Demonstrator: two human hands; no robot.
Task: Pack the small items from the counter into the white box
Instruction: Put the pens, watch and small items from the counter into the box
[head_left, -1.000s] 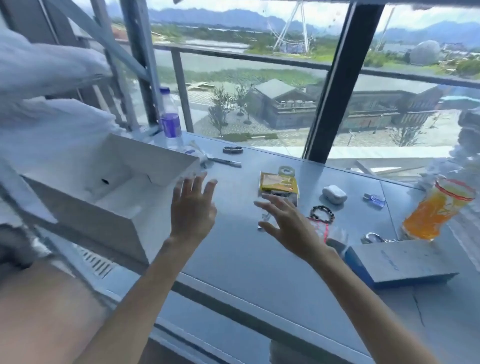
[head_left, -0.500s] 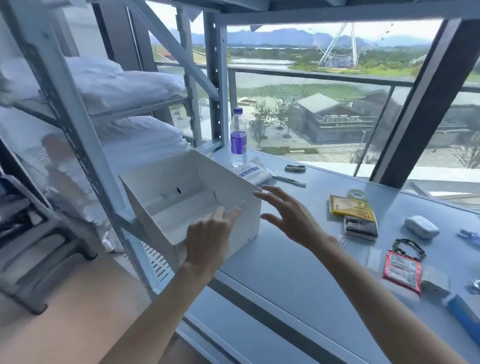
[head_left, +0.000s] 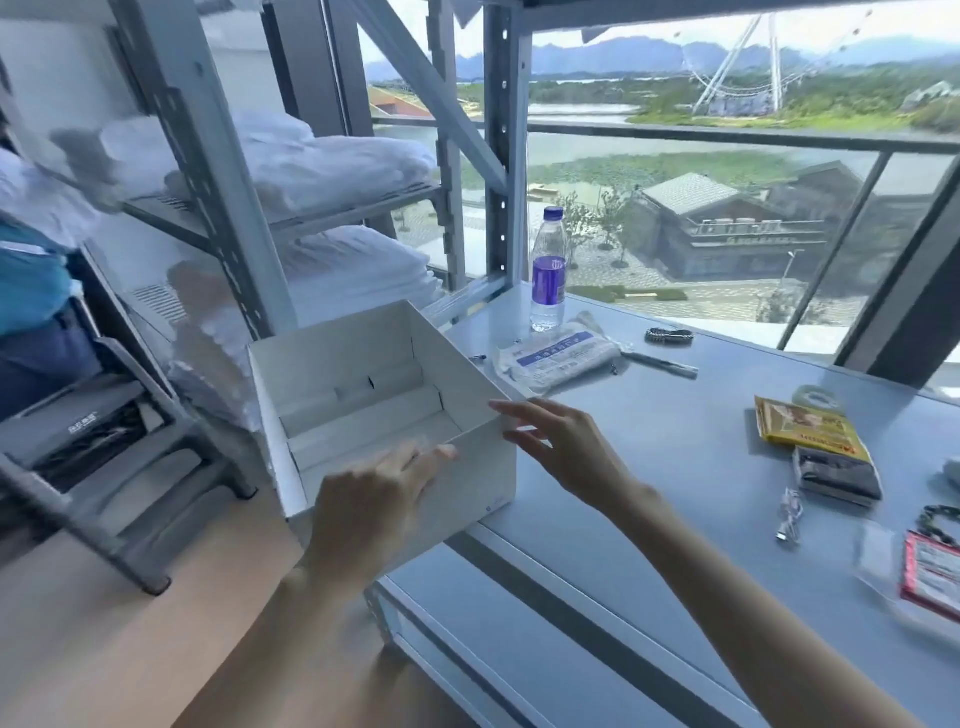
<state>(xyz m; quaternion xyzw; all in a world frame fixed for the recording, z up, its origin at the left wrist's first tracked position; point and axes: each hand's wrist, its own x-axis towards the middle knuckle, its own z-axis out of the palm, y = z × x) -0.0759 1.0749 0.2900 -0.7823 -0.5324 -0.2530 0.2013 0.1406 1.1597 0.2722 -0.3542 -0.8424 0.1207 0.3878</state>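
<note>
Counter (head_left: 675, 467) carries the white box (head_left: 363, 374) at its left end, open side up. Left hand (head_left: 374, 509) lies straight-fingered against the box's near wall. Right hand (head_left: 566, 447), fingers spread, holds nothing beside the right corner. Yellow packet (head_left: 800, 428) lies well apart, rightward.

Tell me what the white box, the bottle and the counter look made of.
White box: matte paperboard, seemingly; thin folded walls with creased inner flaps. Bottle: clear glossy plastic, purple label, blue cap; the view shows through it. Counter: smooth painted metal or laminate, pale blue-grey with soft sheen; cannot tell which.
</note>
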